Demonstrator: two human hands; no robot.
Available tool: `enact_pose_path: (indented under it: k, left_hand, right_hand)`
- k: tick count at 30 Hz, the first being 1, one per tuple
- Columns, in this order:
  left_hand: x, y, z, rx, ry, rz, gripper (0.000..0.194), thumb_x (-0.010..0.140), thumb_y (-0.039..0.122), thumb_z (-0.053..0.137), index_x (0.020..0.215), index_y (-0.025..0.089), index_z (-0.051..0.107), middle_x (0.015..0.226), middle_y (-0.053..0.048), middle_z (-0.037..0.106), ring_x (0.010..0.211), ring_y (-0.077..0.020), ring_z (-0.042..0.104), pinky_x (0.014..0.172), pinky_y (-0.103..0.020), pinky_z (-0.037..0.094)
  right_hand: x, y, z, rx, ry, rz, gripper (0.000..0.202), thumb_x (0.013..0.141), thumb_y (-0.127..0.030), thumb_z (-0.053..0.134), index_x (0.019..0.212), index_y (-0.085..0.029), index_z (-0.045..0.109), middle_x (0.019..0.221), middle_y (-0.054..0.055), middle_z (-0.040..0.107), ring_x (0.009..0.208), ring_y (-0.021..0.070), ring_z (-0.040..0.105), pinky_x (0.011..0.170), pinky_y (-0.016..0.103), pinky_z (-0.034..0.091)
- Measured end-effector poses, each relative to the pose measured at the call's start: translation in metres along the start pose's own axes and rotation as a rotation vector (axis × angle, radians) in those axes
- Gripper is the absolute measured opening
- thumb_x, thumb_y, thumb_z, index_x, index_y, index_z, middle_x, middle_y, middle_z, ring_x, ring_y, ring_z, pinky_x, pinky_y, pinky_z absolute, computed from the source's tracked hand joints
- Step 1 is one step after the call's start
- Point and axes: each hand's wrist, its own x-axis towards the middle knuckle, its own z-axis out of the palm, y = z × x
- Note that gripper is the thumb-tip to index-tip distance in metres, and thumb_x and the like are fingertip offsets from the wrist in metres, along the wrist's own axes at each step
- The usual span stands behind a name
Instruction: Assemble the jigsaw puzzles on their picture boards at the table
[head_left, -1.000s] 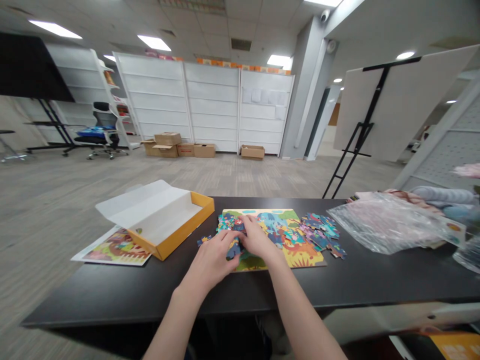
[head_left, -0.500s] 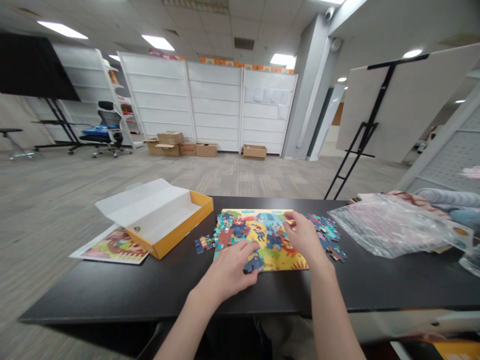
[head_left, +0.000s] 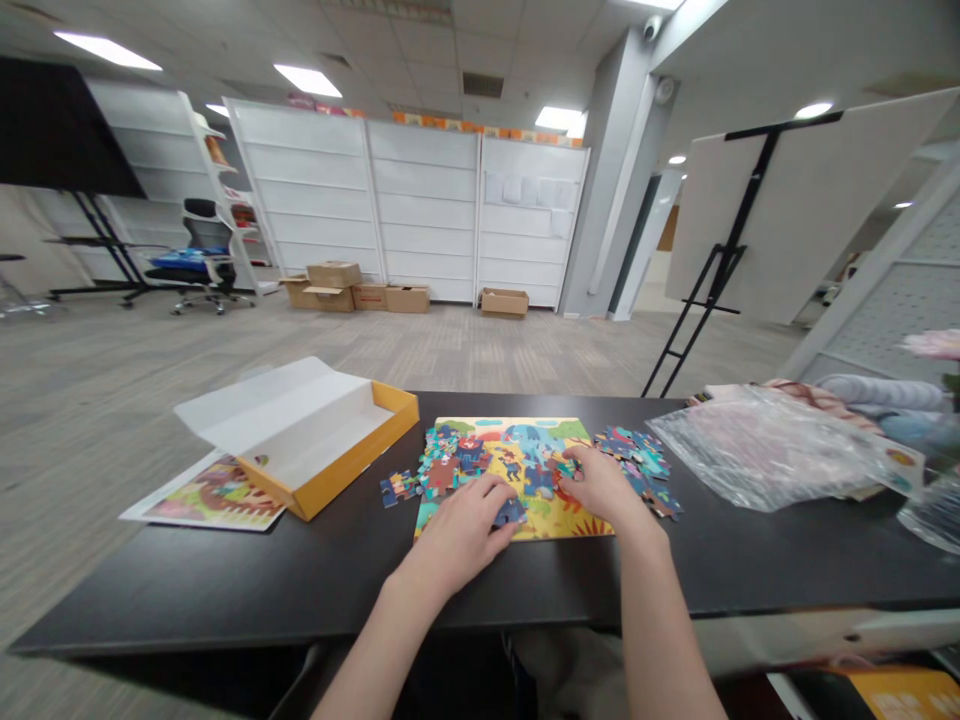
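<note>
- White shelving (head_left: 427,210) spans the far side of a carpeted room, with cardboard boxes (head_left: 334,275) on the floor before it; nearer stands a dark bench (head_left: 300,590).
- At the bench's middle lies a picture board (head_left: 555,520), flat and square to the person, likely so both hands reach it equally.
- Left hand (head_left: 465,525) curves over the board's near edge; its grip looks closed on a dark-blue puzzle piece (head_left: 511,513), between fingertips and thumb, perhaps kept low for control.
- Right hand (head_left: 604,488) bends its fingers down onto the right half of the board; I cannot tell whether its grip pinches anything.
- Joined pieces (head_left: 442,470) cover the board's left part; loose pieces (head_left: 637,455) lie at its right side and a small cluster (head_left: 400,487) just beside its left, probably within easy reach.
- Farther left, an open yellow box (head_left: 358,457) overlaps a printed sheet (head_left: 225,495), both seemingly set aside.
- Clear plastic packaging (head_left: 765,450) rests at right.
- No brand is readable: pale lettering on a yellow package (head_left: 911,690) at lower right is cut off and blurred, and red print on one carton is too small.
</note>
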Motion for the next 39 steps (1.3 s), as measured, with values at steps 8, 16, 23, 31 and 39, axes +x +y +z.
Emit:
enact_pose_path:
  k: [8, 16, 23, 31, 39]
  left_hand:
    - [0.006, 0.01, -0.003, 0.116, -0.039, 0.028, 0.021, 0.094, 0.03, 0.06, 0.113, 0.022, 0.059, 0.121, -0.007, 0.063, 0.111, -0.0247, 0.062, 0.094, -0.038, 0.053]
    - [0.007, 0.015, 0.004, -0.012, -0.028, 0.078, 0.026, 0.087, 0.026, 0.066, 0.113, 0.024, 0.062, 0.125, -0.006, 0.064, 0.11, -0.0229, 0.064, 0.096, -0.036, 0.053]
    - [0.015, 0.016, 0.016, -0.054, 0.01, 0.073, 0.023, 0.089, 0.026, 0.065, 0.112, 0.022, 0.062, 0.125, -0.006, 0.063, 0.111, -0.0221, 0.063, 0.098, -0.035, 0.052]
    - [0.038, 0.02, 0.017, 0.09, 0.017, 0.022, 0.018, 0.093, 0.033, 0.061, 0.106, 0.021, 0.061, 0.113, -0.007, 0.064, 0.103, -0.023, 0.064, 0.09, -0.035, 0.052]
    - [0.05, 0.015, 0.021, 0.233, 0.018, -0.053, 0.022, 0.094, 0.031, 0.06, 0.113, 0.02, 0.059, 0.116, -0.008, 0.063, 0.108, -0.0252, 0.062, 0.094, -0.039, 0.05]
  right_hand:
    - [0.013, -0.005, 0.015, 0.011, 0.032, -0.077, 0.026, 0.081, -0.014, 0.065, 0.105, -0.018, 0.072, 0.106, 0.011, 0.074, 0.103, 0.0255, 0.066, 0.09, 0.033, 0.044]
    - [0.032, -0.032, 0.031, 0.1, 0.043, -0.169, 0.028, 0.086, -0.009, 0.057, 0.11, -0.014, 0.07, 0.114, 0.014, 0.071, 0.112, 0.0259, 0.063, 0.101, 0.037, 0.044]
    - [0.03, -0.024, 0.022, 0.269, 0.149, -0.248, 0.033, 0.089, -0.008, 0.05, 0.116, -0.015, 0.066, 0.122, 0.012, 0.067, 0.114, 0.0209, 0.061, 0.102, 0.034, 0.045]
    - [0.015, 0.015, 0.015, 0.164, 0.183, -0.03, 0.03, 0.091, -0.014, 0.05, 0.115, -0.017, 0.068, 0.114, 0.012, 0.071, 0.101, 0.0229, 0.067, 0.096, 0.037, 0.048]
    - [0.013, 0.004, 0.018, 0.094, 0.044, -0.156, 0.03, 0.091, -0.025, 0.058, 0.117, -0.015, 0.068, 0.117, 0.015, 0.072, 0.116, 0.027, 0.063, 0.101, 0.037, 0.044]
